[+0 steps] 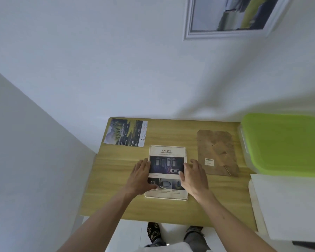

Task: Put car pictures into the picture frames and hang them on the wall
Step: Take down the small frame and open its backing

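Wooden table (pixel 171 135) bears a white frame (pixel 166 197) with a car picture (pixel 166 165), both flat hands (pixel 141 174) (pixel 194 176) pressing its sides, brown backing board (pixel 217 151) right, car leaflet (pixel 125 132) behind-left.

Framed wall picture (pixel 231 14) cut by the top edge; car picture's (pixel 166 171) small text illegible.

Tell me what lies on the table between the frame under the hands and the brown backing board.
Only the right hand at the white frame's edge; beyond it, bare wooden table up to the brown backing board, per the head view.
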Motion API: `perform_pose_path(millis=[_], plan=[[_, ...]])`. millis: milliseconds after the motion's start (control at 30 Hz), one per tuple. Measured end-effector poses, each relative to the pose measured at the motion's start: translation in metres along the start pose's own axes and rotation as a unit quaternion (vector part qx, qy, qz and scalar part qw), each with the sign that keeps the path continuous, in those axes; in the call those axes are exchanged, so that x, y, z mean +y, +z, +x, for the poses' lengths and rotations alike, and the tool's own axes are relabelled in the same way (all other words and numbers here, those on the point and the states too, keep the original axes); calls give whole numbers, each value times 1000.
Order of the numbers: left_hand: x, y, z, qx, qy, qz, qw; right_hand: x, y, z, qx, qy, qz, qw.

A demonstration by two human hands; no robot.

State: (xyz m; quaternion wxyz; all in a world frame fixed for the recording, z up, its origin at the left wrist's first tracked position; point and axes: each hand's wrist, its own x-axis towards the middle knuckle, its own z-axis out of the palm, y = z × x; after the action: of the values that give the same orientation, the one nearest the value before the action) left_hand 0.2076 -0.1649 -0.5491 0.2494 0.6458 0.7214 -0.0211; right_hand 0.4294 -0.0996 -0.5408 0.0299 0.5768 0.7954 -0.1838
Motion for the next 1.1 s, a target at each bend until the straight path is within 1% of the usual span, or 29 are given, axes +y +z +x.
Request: perform_pose_path(millis=[33,100,267,467,667,833,900,1000,1100], plan=[[-5,2,-1,-25,0,12,1000,-5,2,-3,-4,11,-9,1000],[-10,5,-3,-51,1,21,999,-15,8,-7,-17,30,-19,999],[-9,7,-5,-55,0,22,998,-33,14,-11,-83,100,8,992],[-15,13,-11,-42,17,39,998,-41,17,-15,-139,105,-26,984],[-17,12,-9,-65,16,17,998,-46,13,-11,-159,121,16,980],[-20,16,-8,-59,16,6,998,-39,5,-11,-150,119,90,977],[-21,17,-8,-55,16,0,998,-37,1,-15,-135,103,117,978],[-22,19,-8,-50,15,-11,999,-38,-1,-22,-79,58,162,982],[-22,20,-9,-46,14,-17,999,-42,2,-24,-21,67,259,963]])
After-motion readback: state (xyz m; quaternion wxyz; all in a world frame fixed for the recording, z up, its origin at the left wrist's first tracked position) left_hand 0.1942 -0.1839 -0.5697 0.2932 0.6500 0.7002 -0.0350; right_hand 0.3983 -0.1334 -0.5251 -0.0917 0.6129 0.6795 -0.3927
